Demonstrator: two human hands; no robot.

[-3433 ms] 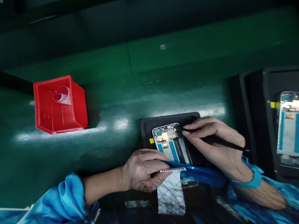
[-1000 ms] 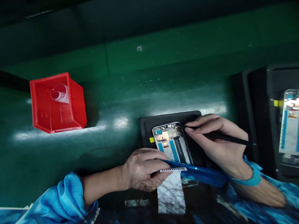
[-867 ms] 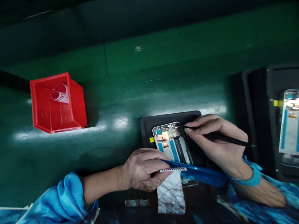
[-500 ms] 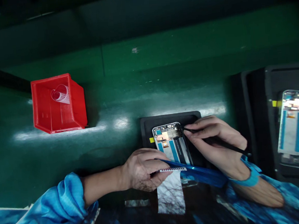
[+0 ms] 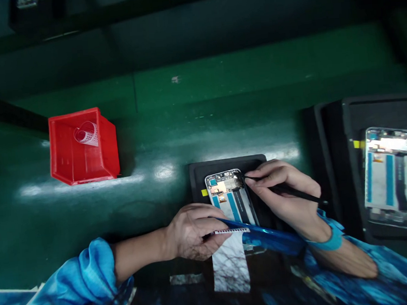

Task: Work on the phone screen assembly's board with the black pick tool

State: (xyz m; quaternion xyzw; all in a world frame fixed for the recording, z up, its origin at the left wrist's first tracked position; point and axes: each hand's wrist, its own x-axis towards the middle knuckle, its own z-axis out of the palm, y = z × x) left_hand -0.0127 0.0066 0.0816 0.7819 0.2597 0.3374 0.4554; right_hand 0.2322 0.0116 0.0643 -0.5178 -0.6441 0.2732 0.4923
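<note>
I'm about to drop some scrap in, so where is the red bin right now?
In the head view, the red bin sits on the green table, beyond the left hand and off to its left.

Before us, an opened phone lies in a tray, between our left hand and right hand. Left of it stands a bin; right, another phone lies on stacked trays.

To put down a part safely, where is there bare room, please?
Bare green tabletop shows between the red bin and the black tray under the opened smartphone, and beyond that tray. Crowded: around the smartphone, with left hand and right hand, and at right, with overlapping trays.
</note>
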